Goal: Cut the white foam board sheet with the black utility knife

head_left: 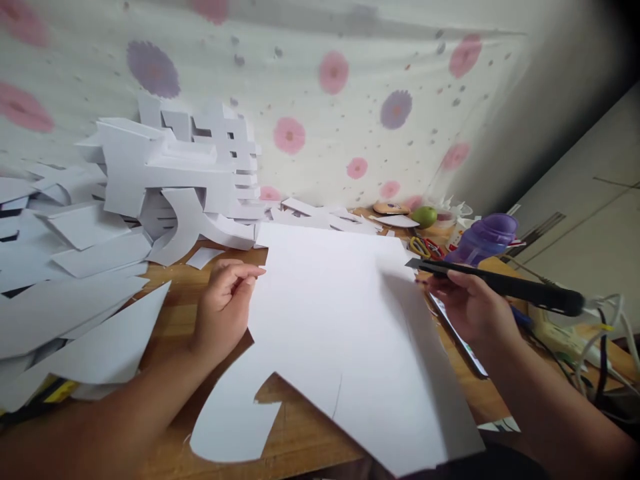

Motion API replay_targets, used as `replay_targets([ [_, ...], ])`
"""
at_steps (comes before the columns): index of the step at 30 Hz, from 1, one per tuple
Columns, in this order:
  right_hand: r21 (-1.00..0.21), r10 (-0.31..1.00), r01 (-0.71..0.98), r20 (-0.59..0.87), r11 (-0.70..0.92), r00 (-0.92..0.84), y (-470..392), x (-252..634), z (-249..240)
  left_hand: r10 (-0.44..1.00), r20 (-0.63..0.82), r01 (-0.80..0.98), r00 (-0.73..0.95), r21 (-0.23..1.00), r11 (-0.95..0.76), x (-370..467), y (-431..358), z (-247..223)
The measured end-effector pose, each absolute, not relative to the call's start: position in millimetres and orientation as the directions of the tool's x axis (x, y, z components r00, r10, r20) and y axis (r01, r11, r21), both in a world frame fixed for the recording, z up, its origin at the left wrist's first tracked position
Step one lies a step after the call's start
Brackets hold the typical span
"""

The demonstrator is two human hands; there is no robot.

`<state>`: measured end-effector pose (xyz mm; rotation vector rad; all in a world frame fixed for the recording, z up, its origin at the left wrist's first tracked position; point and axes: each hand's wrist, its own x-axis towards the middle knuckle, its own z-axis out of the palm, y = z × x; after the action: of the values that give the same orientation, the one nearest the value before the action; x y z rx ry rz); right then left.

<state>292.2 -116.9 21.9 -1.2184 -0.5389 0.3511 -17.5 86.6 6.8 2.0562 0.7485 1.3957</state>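
A large white foam sheet (340, 320) lies across the wooden table (175, 313), with a curved piece cut out of its near left corner. My left hand (223, 310) rests at the sheet's left edge, fingers curled and touching it. My right hand (467, 303) grips a long black cutting tool (505, 283) by the sheet's right edge. The tool points left, its tip just above the sheet's far right corner.
Piles of white cut-out pieces (165, 173) cover the left and back of the table. A purple bottle (483, 240), a green fruit (425, 215), scissors (425, 248) and cables (595, 333) crowd the right side. A flowered cloth (330, 100) hangs behind.
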Motion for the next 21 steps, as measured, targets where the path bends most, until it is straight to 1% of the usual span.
replay_targets([
  [2,-0.94,0.486,0.064,0.231,0.336,0.843,-118.2,287.7,24.2,0.724,0.621,0.236,0.3,0.687,-0.687,-15.7,88.7,4.7],
  [3,-0.941,0.484,0.072,0.235,0.331,0.843,-119.4,284.3,24.7,0.734,0.606,0.278,0.308,0.68,-0.678,-15.0,90.4,3.4],
  [6,-0.954,0.563,0.082,0.239,0.29,0.791,-122.7,273.9,22.1,0.744,0.533,0.383,0.404,0.64,-0.666,-13.9,97.3,-1.4],
  [8,-0.962,0.613,0.071,0.223,0.262,0.758,-123.1,269.4,17.2,0.735,0.446,0.451,0.511,0.589,-0.671,-14.0,102.2,-4.4],
  [10,-0.968,0.626,0.051,0.199,0.247,0.754,-122.4,267.0,11.5,0.723,0.332,0.513,0.606,0.531,-0.674,-14.6,105.4,-5.8],
  [12,-0.971,0.632,0.031,0.177,0.236,0.754,-122.5,265.0,7.2,0.715,0.227,0.565,0.661,0.476,-0.674,-15.4,106.0,-4.1],
  [14,-0.976,0.657,0.019,0.161,0.218,0.736,-125.0,261.2,5.2,0.711,0.157,0.602,0.686,0.426,-0.675,-16.3,103.9,1.5],
  [15,-0.978,0.675,0.015,0.153,0.206,0.722,-127.3,258.0,5.0,0.708,0.137,0.627,0.693,0.371,-0.685,-16.9,102.1,5.3],
  [16,-0.982,0.696,0.015,0.145,0.19,0.703,-130.1,253.9,5.1,0.701,0.126,0.652,0.702,0.282,-0.703,-17.6,99.9,9.6],
  [19,-0.99,0.752,0.083,0.144,0.118,0.643,-139.1,237.0,5.7,0.66,0.104,0.666,0.744,-0.036,-0.745,-19.9,92.3,20.3],
  [20,-0.987,0.764,0.135,0.152,0.086,0.627,-141.3,230.6,5.8,0.638,0.105,0.647,0.762,-0.099,-0.756,-20.6,89.6,21.8],
  [21,-0.979,0.776,0.197,0.165,0.054,0.609,-142.8,224.3,6.0,0.607,0.118,0.618,0.786,-0.114,-0.778,-21.3,86.9,21.9],
])
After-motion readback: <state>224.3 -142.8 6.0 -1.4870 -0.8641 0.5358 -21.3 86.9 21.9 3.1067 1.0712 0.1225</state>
